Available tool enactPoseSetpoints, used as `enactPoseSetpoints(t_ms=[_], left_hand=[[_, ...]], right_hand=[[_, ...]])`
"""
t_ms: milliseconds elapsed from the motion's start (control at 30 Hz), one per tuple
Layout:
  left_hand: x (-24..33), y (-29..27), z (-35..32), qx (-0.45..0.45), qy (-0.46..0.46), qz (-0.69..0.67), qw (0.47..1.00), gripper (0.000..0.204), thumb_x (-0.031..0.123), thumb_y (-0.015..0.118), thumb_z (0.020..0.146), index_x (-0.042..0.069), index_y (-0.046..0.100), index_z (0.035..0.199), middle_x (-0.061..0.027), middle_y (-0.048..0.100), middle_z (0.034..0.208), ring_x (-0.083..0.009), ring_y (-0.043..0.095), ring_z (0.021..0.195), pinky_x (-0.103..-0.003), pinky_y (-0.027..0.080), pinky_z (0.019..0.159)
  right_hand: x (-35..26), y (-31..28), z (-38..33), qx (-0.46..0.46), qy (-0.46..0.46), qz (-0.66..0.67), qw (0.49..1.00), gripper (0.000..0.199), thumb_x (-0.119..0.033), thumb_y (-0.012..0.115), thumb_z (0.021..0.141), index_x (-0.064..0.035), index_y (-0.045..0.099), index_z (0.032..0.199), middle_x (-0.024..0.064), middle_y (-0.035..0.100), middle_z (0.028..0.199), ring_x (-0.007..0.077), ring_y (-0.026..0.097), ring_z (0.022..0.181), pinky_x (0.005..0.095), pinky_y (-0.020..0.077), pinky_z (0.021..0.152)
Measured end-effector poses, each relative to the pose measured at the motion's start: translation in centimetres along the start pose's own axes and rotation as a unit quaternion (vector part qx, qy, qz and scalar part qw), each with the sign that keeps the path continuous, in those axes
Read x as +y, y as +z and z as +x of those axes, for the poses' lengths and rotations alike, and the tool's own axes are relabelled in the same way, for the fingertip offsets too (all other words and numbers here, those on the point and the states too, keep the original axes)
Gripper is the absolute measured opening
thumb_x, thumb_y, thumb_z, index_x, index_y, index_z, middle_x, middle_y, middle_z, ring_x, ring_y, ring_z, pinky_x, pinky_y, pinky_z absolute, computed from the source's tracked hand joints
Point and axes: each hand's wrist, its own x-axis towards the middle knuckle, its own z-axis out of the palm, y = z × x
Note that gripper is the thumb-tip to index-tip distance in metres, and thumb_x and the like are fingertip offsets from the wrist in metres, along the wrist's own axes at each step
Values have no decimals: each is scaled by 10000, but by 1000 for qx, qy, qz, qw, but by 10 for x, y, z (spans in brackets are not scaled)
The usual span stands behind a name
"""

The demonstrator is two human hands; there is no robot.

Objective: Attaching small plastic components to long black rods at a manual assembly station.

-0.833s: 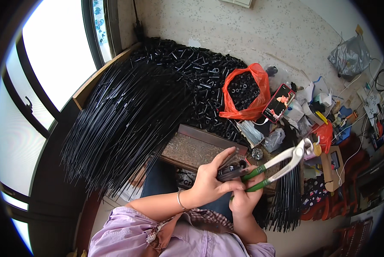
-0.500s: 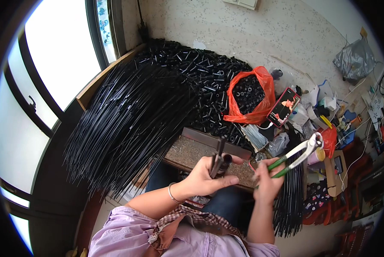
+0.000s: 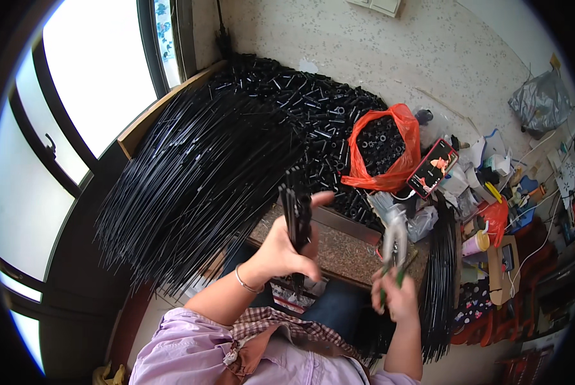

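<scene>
My left hand [image 3: 276, 251] is wrapped around several dark, slender pieces [image 3: 295, 208] that stand upright above the bench edge, its thumb and index finger stretched to the right. What they are exactly I cannot make out. In my right hand [image 3: 397, 300] are end-cutting pincers [image 3: 396, 240] with green handles, their metal head pointing away from me and blurred by motion. The two hands are apart. Between and beyond them lies the brown speckled work board [image 3: 345, 250], backed by a dark metal bar [image 3: 348, 223].
A large sheaf of long black strips [image 3: 191, 179] fans out to the left. Behind it heap many short black tubes [image 3: 287, 90]. An orange plastic bag [image 3: 406, 170] holds small black parts, beside a phone [image 3: 433, 168]. More long strips [image 3: 438, 289] hang on the right, near assorted clutter.
The pincers have swung from pointing right to pointing away from me, and my right hand is slightly lower. My left hand has moved left and up, turning its pieces.
</scene>
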Motion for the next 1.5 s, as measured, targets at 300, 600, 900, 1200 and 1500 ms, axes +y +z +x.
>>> enactPoseSetpoints(t_ms=[300, 600, 900, 1200, 1500], left_hand=[[19, 15, -5, 60, -23, 127, 990, 508, 123, 729, 473, -6, 495, 905, 83, 397, 543, 9, 353, 504, -131, 275, 443], [13, 25, -11, 90, 21, 155, 984, 308, 127, 687, 526, -8, 491, 723, 41, 427, 540, -9, 377, 506, -146, 320, 438], [-5, 16, -3, 45, 31, 237, 970, 307, 144, 677, 521, 16, 490, 728, 0, 500, 576, -37, 444, 515, -172, 361, 472], [18, 30, -5, 83, 42, 141, 986, 336, 138, 703, 471, 35, 467, 687, 46, 410, 588, -5, 347, 509, -136, 280, 446], [7, 29, -2, 105, 55, 150, 982, 305, 153, 682, 510, 30, 485, 709, 34, 420, 575, -26, 372, 518, -154, 294, 473]], right_hand=[[2, 37, -25, -221, 45, -167, 960, 294, -126, 418, 772, 69, 406, 992, 62, 501, 613, 99, 488, 518, 196, 383, 479], [-2, 19, -25, -365, 122, 36, 922, 412, -122, 396, 778, 36, 247, 1128, 112, 484, 704, 143, 482, 567, 232, 398, 551], [-1, 26, -36, -36, -260, -506, 821, 332, -31, 445, 711, 8, 366, 1031, 181, 518, 810, 295, 538, 674, 316, 431, 586], [10, 45, -36, -51, -248, -317, 914, 400, -15, 467, 706, 21, 339, 1083, 161, 507, 893, 233, 538, 745, 276, 426, 629], [17, 36, -24, -48, -181, -309, 933, 158, -70, 468, 720, 23, 464, 848, 24, 471, 558, 65, 448, 450, 196, 377, 432]])
